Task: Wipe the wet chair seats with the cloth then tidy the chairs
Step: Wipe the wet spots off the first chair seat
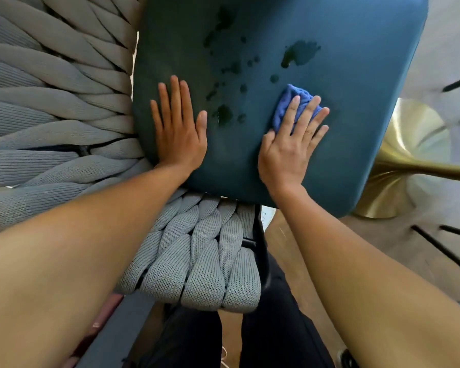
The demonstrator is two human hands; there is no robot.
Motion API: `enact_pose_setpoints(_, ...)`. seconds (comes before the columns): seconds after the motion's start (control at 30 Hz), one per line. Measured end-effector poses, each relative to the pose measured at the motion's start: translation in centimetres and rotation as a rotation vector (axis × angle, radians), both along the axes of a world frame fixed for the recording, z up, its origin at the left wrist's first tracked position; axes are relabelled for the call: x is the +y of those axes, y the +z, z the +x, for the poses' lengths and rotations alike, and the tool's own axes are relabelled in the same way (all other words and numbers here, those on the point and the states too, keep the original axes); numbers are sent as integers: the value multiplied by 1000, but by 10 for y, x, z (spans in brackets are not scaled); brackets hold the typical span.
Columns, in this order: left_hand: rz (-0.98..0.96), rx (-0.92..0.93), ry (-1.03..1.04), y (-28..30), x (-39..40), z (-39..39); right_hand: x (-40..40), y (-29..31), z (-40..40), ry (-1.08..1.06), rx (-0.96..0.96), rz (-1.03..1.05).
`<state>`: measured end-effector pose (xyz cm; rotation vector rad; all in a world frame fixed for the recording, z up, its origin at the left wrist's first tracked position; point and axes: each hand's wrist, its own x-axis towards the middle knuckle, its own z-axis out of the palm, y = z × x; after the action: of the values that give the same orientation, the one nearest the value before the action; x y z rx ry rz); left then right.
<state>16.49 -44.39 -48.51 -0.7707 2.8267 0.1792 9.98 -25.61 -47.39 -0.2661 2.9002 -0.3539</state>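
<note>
A teal chair seat fills the upper middle of the head view. Dark wet patches and smaller drops are scattered across its middle and far part. My right hand lies with straight fingers on a folded blue cloth, pressing it flat on the seat's right half, just short of the nearest drops. My left hand rests flat, fingers straight, on the seat's left edge, holding nothing.
A grey braided woven chair back wraps round the seat's left and near sides. A brass table base stands right of the seat. Thin black chair legs show on the floor at right. My dark trousers are below.
</note>
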Motion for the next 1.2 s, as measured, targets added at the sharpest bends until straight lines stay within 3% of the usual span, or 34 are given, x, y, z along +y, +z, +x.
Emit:
enact_pose_setpoints(0.17, -42, 24, 4, -2, 0, -1, 7, -5, 17, 304, 43, -147)
enact_pose_setpoints(0.4, 21, 73, -30, 0, -8, 1, 25, 10, 30, 694, -151, -335)
enact_pose_setpoints(0.47, 58, 86, -51, 2, -13, 0, 30, 22, 29, 667, -193, -416)
enact_pose_setpoints(0.6, 70, 100, -104, 5, -30, -7, 22, 40, 10, 274, -56, -573)
enact_pose_setpoints(0.7, 60, 90, -143, 4, -38, -12, 3, 30, -12, 77, -54, -489)
enact_pose_setpoints(0.83, 56, 115, -160, 0, -38, -10, -36, 3, -10, 12, 13, -303)
enact_pose_setpoints(0.9, 56, 128, -156, -2, -39, -9, -47, -2, -2, 28, 46, -296)
enact_pose_setpoints(1.03, 59, 149, -157, -3, -39, -10, -40, -1, 17, 349, 2, -332)
enact_pose_setpoints(1.2, 84, 124, -174, 1, -44, -9, -22, 10, 26, 574, -178, -376)
